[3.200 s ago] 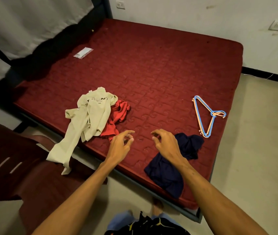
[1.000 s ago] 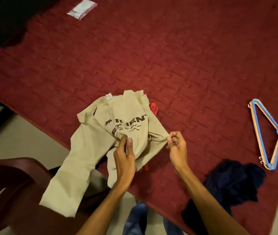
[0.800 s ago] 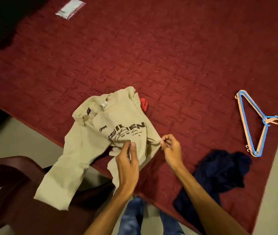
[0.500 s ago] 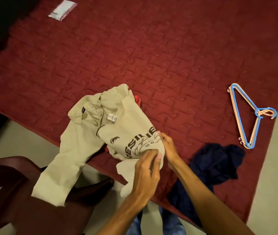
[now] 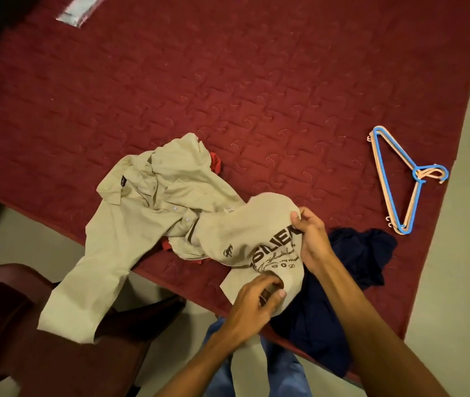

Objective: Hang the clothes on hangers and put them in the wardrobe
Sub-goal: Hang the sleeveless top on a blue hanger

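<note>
one beige t-shirt (image 5: 245,233) at mattress (image 5: 256,81) edge, left hand (image 5: 254,306), right hand (image 5: 312,242) gripping

I see matt, soft cloth in the beige T-shirt (image 5: 245,230), quilted, textured fabric on the red mattress (image 5: 256,81), smooth plastic hangers (image 5: 416,172) and a glossy dark chair (image 5: 13,325).

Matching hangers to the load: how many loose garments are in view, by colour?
Beige: 2 (printed T-shirt, button shirt)
Red: 1 (red garment, mostly buried under the beige ones)
Navy: 1 (navy garment)
Total: 4
</note>
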